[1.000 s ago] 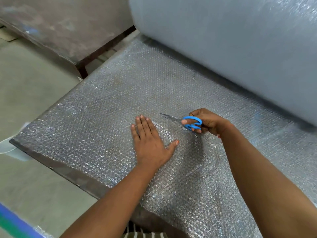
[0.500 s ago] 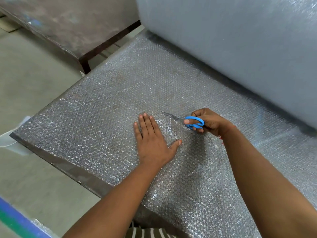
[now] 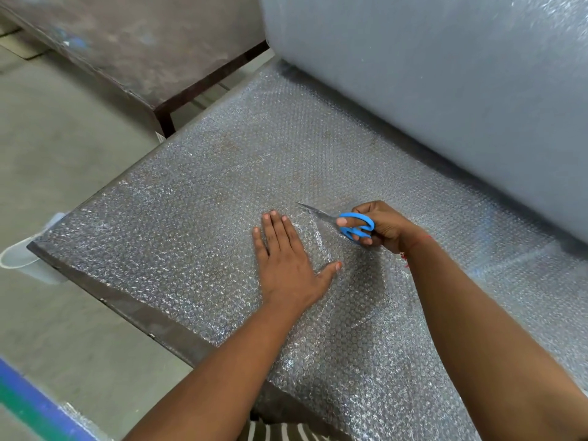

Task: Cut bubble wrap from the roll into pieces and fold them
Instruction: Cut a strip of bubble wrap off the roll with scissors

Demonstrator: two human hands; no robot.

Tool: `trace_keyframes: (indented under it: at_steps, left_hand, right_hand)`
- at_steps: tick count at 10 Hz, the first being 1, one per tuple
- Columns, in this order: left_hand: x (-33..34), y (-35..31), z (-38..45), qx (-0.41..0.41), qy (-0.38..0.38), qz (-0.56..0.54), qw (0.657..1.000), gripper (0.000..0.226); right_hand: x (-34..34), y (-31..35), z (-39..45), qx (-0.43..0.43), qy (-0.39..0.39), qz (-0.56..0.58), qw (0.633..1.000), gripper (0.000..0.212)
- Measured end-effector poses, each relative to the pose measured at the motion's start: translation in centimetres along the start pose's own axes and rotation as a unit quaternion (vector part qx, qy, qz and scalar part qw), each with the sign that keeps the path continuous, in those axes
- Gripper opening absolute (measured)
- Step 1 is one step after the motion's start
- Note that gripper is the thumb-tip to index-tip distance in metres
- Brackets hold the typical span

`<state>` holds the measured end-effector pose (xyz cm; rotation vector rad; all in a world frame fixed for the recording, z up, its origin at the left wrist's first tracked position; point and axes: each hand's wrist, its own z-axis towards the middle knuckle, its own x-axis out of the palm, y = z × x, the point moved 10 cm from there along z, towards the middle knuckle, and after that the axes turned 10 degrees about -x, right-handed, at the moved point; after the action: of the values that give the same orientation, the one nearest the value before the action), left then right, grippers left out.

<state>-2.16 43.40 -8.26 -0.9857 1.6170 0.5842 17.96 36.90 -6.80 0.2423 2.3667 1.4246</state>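
From the head view, a sheet of bubble wrap [image 3: 203, 198] lies spread over a dark surface [image 3: 133, 308], covering it from the far side down to the near edge, where it spills over toward the person. The sheet runs out from a big grey roll [image 3: 445, 90] that stands at the far right and fills that corner of the view.

The left hand [image 3: 286, 262] lies flat on the sheet, palm down, fingers straight and close together, thumb spread out to the right. It presses the wrap down near the middle of the surface.

The right hand [image 3: 381, 229] grips a pair of scissors [image 3: 345, 222] with blue handles, fingers curled through the loops. The blades point left and away, their tips just beyond the left hand's fingertips, lying low over the sheet. The wrap between the two hands is puckered and lifted.

A second dark table [image 3: 143, 49] stands at the far left, apart from the surface, on a grey floor [image 3: 57, 160]. A pale plastic container [image 3: 28, 259] sits just beside the surface's left corner.

No writing or label can be read anywhere.
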Motion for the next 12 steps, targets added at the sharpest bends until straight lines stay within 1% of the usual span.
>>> trace_keyframes:
  at_steps: [3,4,5,7,8,9,10,12]
  left_hand:
    - [0.0,0.1,0.0,-0.001,-0.004,-0.001,1.0,0.137]
    - [0.1,0.1,0.0,-0.001,-0.006,-0.004,1.0,0.136]
    - [0.2,0.1,0.0,-0.001,-0.005,-0.005,1.0,0.137]
    - [0.1,0.0,0.1,-0.002,-0.001,-0.003,1.0,0.137]
    - [0.1,0.0,0.1,-0.002,-0.001,0.001,1.0,0.136]
    - [0.0,0.1,0.0,-0.002,-0.005,-0.002,1.0,0.136]
    - [-0.1,0.1,-0.1,-0.001,-0.008,-0.006,1.0,0.137]
    - [0.0,0.1,0.1,-0.001,-0.004,-0.004,1.0,0.137]
  right_hand:
    - [0.7,0.5,0.6,-0.004,0.011,0.003,1.0,0.101]
    - [1.0,0.6,0.7,-0.004,0.017,0.004,1.0,0.084]
    - [1.0,0.6,0.9,-0.003,0.014,0.001,1.0,0.055]
    - [0.9,0.9,1.1,0.004,0.012,-0.006,1.0,0.047]
    - [1.0,0.6,1.4,0.008,0.011,-0.003,1.0,0.059]
    - [1.2,0.8,1.7,0.001,0.008,-0.004,1.0,0.091]
    - [1.4,1.2,2.2,-0.006,0.011,-0.007,1.0,0.102]
    - [2.0,1.9,2.6,-0.003,0.019,-0.015,1.0,0.102]
